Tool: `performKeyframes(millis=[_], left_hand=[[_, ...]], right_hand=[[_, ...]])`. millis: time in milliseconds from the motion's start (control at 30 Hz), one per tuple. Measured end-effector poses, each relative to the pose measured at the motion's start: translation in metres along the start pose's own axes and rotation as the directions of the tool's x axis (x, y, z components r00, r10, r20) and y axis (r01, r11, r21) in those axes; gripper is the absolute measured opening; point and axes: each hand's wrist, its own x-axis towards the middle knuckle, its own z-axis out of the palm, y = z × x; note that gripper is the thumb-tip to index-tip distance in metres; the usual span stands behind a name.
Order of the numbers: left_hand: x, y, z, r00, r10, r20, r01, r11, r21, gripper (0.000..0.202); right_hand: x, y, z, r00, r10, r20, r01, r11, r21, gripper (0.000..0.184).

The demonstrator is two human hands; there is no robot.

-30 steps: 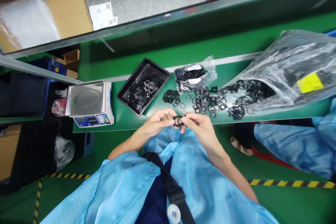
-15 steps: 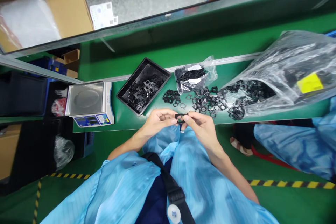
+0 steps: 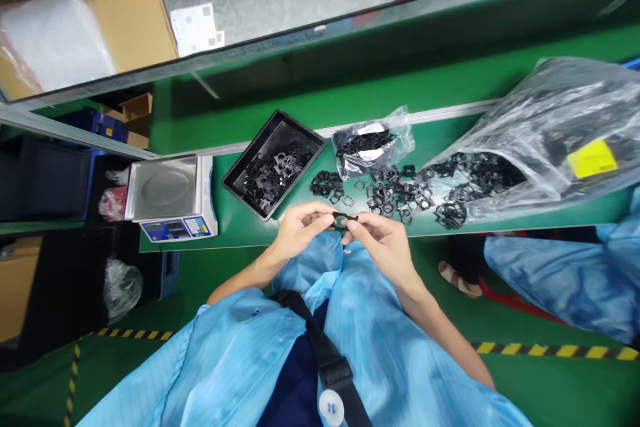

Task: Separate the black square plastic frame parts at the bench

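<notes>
Between my two hands is a small black plastic ring part [image 3: 341, 227], held in front of my body at the table's front edge. My left hand [image 3: 301, 231] pinches its left end between thumb and fingers. At the right end, my right hand [image 3: 384, 238] grips it the same way. Just beyond my hands, a loose pile of similar black parts [image 3: 393, 190] lies on the green table, with a smaller cluster [image 3: 326, 184] to its left. A black tray [image 3: 239, 192] holding more such parts sits at an angle to the left.
A scale [image 3: 203, 193] stands at the table's left end. Behind the pile lies a clear bag of parts [image 3: 367, 140]. A large plastic bag [image 3: 545, 127] spills parts at the right. A person's blue sleeve [image 3: 555, 273] is at the far right. A metal shelf edge [image 3: 300, 33] crosses above.
The ring part has been tilted so that its opening faces me more, and both hands have shifted slightly. Other things stay where they were.
</notes>
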Motion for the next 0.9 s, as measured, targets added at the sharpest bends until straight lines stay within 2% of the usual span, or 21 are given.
performKeyframes(millis=[100, 200, 333, 400, 633, 800, 900], left_hand=[[-0.001, 0.001, -0.001, 0.996, 0.058, 0.061, -0.061, 0.997, 0.049, 0.033], [-0.005, 0.004, 0.001, 0.975, 0.206, 0.081, -0.219, 0.953, 0.208, 0.027], [-0.008, 0.007, 0.006, 0.890, 0.451, 0.068, -0.435, 0.796, 0.420, 0.020], [-0.009, 0.008, 0.008, 0.855, 0.512, 0.087, -0.491, 0.744, 0.453, 0.019], [-0.006, 0.012, 0.011, 0.786, 0.600, 0.147, -0.592, 0.665, 0.455, 0.016], [-0.006, 0.011, 0.008, 0.794, 0.585, 0.163, -0.585, 0.665, 0.464, 0.015], [-0.007, 0.011, 0.007, 0.805, 0.567, 0.173, -0.574, 0.673, 0.467, 0.014]], right_hand=[[0.001, 0.002, -0.001, 1.000, 0.006, 0.014, -0.007, 0.999, 0.052, 0.034], [0.003, 0.006, 0.001, 1.000, 0.008, 0.013, -0.010, 0.992, 0.122, 0.032], [0.004, 0.012, 0.006, 0.997, -0.004, 0.074, -0.006, 0.991, 0.132, 0.026], [0.004, 0.013, 0.008, 0.994, -0.017, 0.107, 0.006, 0.995, 0.099, 0.022], [0.003, 0.012, 0.008, 0.992, -0.111, 0.057, 0.114, 0.992, -0.052, 0.011], [0.003, 0.012, 0.006, 0.979, -0.205, -0.002, 0.202, 0.967, -0.153, 0.003], [0.003, 0.012, 0.005, 0.970, -0.242, -0.007, 0.237, 0.955, -0.177, 0.007]])
